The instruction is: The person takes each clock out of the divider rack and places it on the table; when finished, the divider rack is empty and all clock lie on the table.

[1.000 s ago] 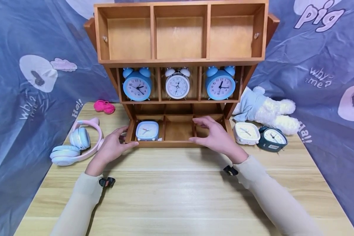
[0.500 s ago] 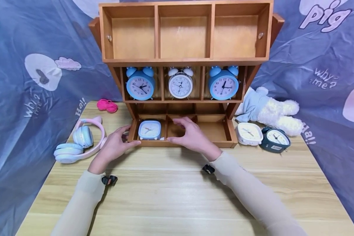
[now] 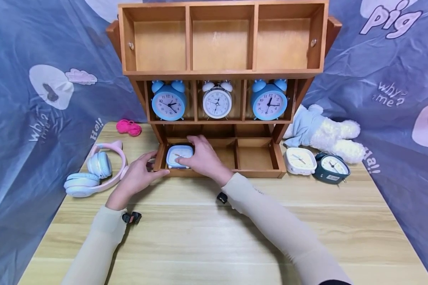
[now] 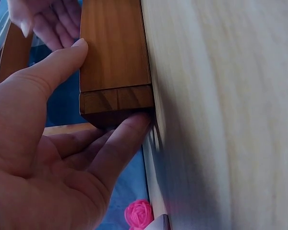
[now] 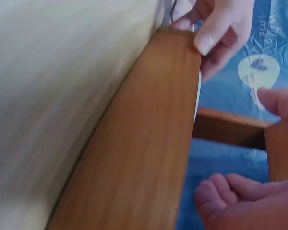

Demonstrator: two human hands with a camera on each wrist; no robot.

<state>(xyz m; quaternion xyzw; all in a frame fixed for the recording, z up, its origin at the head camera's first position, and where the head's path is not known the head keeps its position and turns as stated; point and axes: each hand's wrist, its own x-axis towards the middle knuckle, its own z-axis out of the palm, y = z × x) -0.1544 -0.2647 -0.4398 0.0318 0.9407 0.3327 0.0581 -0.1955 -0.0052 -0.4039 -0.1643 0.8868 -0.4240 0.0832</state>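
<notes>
A wooden shelf rack (image 3: 224,73) stands at the back of the table. My left hand (image 3: 138,177) grips the front left corner of its lowest tier, thumb on the front board (image 4: 115,48) and fingers against the end. A small blue-rimmed square clock (image 3: 175,152) lies in that tier's left compartment. Over the clock's right side is my right hand (image 3: 207,159), its thumb overlapping the dial and its fingers spread apart beyond the upper right corner. In the right wrist view, thumb and fingers of the right hand (image 5: 259,191) are apart.
Twin-bell clocks, two blue (image 3: 168,105) (image 3: 269,105) and one white (image 3: 217,103), fill the middle tier. On the right are a white square clock (image 3: 300,161), a dark green clock (image 3: 331,168) and a plush toy (image 3: 328,130). Headphones (image 3: 96,168) and pink yarn (image 3: 128,128) lie left.
My right hand has moved left along the lowest tier, from the right compartment past the middle one to the blue-rimmed clock. The left hand has stayed at the shelf corner.
</notes>
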